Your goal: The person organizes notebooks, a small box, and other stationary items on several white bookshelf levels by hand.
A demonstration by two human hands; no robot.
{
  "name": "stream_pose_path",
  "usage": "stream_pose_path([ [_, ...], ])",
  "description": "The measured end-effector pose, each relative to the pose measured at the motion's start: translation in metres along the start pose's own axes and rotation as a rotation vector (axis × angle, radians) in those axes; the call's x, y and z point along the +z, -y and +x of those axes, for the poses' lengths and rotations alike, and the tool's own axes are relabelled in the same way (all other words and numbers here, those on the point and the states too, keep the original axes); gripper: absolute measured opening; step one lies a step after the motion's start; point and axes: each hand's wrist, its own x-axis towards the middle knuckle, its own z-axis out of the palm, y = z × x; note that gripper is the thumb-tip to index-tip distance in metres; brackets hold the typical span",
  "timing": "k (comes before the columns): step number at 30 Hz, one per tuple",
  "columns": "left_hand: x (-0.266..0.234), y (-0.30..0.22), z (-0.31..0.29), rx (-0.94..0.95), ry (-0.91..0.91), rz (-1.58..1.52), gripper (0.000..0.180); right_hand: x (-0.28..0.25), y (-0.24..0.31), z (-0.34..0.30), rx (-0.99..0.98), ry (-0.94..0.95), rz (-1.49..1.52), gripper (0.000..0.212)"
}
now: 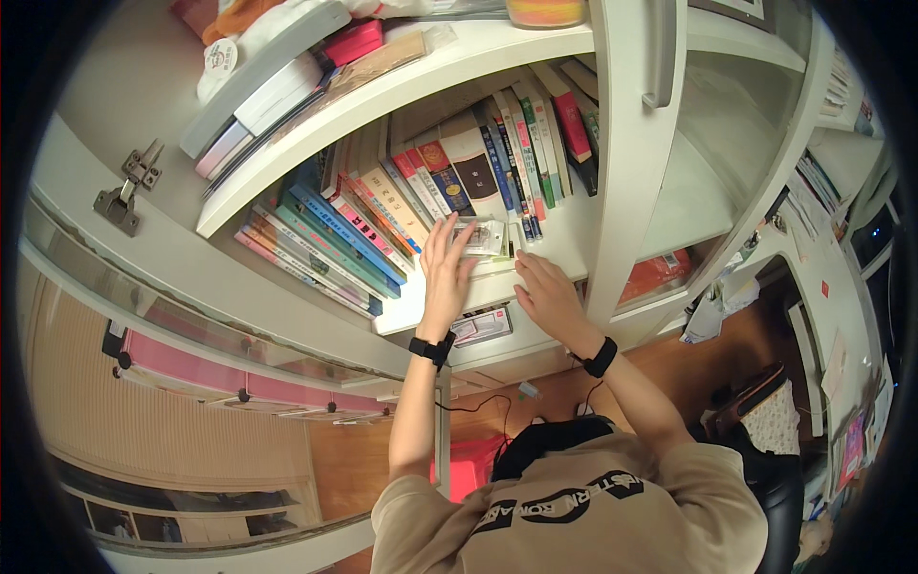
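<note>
A small flat packet [486, 239], clear and whitish, lies at the front of a white shelf [564, 251], before a row of upright books [470, 172]. My left hand [444, 277] is at its left side, fingers apart, fingertips by the packet's edge; whether they touch it I cannot tell. To the packet's right, my right hand [552, 297] rests at the shelf's front edge with its fingers stretched out. Neither hand visibly holds anything. Both wrists wear black bands.
Leaning books [320, 251] fill the shelf's left part. An open cabinet door [229, 335] with a metal hinge [129, 187] stands at left. A white upright with a handle [660, 57] is at right. Below the shelf sits a boxed item [481, 327]. A black chair [775, 478] stands behind right.
</note>
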Motion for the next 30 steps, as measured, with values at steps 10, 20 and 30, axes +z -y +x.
stream_pose_path([
  [10, -0.025, -0.011, -0.079, -0.291, -0.276, -0.226, 0.045, 0.007, -0.001, 0.003, -0.001, 0.046, 0.013, 0.037],
  [20, -0.088, -0.07, -0.23, -0.537, -0.495, 0.101, 0.028, 0.006, -0.004, -0.002, -0.008, 0.064, -0.043, 0.048],
  [30, -0.216, -0.142, -0.294, -0.157, -1.147, 1.344, 0.03, 0.002, 0.008, -0.002, -0.065, 0.023, 0.031, 0.055],
])
